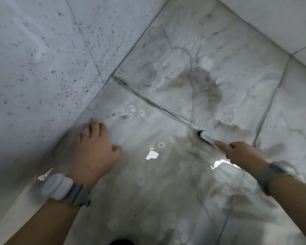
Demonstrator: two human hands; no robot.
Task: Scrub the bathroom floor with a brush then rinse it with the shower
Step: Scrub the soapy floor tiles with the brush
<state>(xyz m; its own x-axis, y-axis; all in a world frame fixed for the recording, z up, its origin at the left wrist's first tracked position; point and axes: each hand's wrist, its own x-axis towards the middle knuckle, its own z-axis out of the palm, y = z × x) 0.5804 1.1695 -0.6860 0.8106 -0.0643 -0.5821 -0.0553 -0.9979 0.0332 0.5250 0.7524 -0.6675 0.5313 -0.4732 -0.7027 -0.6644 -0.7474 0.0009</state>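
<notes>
My right hand (240,154) grips a small white brush (206,137), index finger stretched along its handle. The brush's dark head presses into the grout line (148,99) that runs diagonally across the wet marble floor (166,183). Grey dirty water spreads around the brush head. My left hand (93,147) lies flat on the wet floor beside the wall, fingers straight and spread. The image is blurred around the brush. No shower head is in view.
A speckled white tiled wall (42,68) rises on the left and meets the floor in a corner. Another white wall (281,20) stands at the top right. Soapy bubbles and puddles cover the floor tiles. Both wrists wear bands.
</notes>
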